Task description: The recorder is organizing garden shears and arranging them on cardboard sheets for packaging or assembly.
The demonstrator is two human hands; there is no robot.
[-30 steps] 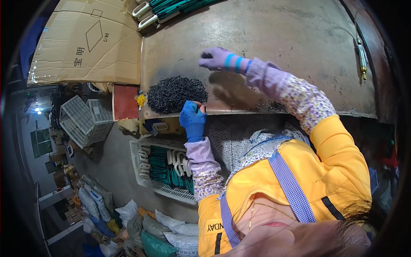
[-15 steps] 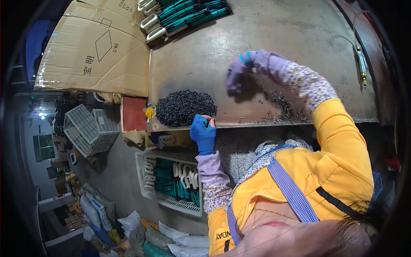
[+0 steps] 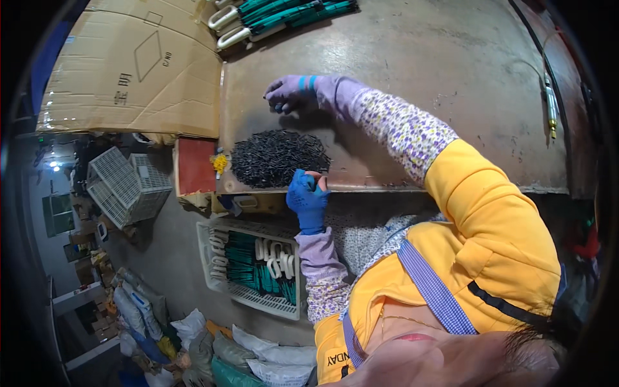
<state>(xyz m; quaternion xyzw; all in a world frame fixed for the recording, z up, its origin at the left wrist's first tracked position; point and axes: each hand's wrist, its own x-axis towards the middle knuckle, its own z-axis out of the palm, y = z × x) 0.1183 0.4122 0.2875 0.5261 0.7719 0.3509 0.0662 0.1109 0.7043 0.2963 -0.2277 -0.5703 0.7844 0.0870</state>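
Note:
A heap of small black rod-like pieces (image 3: 277, 158) lies at the near left of the worktable (image 3: 380, 64). My left hand (image 3: 307, 198), in a blue glove with bare fingertips, is closed at the table's front edge, against the heap's near right side. Whatever its fingers hold is hidden. Beyond the heap, my right hand (image 3: 291, 95), in a purple glove with teal bands, hovers over the table with its fingers curled. Dark bits show at its fingertips, too small to name.
Bundles of green items with white loop handles (image 3: 277, 19) lie at the far left, beside a big cardboard box (image 3: 129, 77). A white plastic crate (image 3: 251, 297) with similar items stands below the table. A slim metal tool (image 3: 550, 106) lies at the right. Sacks (image 3: 277, 355) fill the lower left.
My right hand has swept left across the table to the far side of the black heap. Its sleeve now covers the scattered dark bits near the front edge. My left hand stays put.

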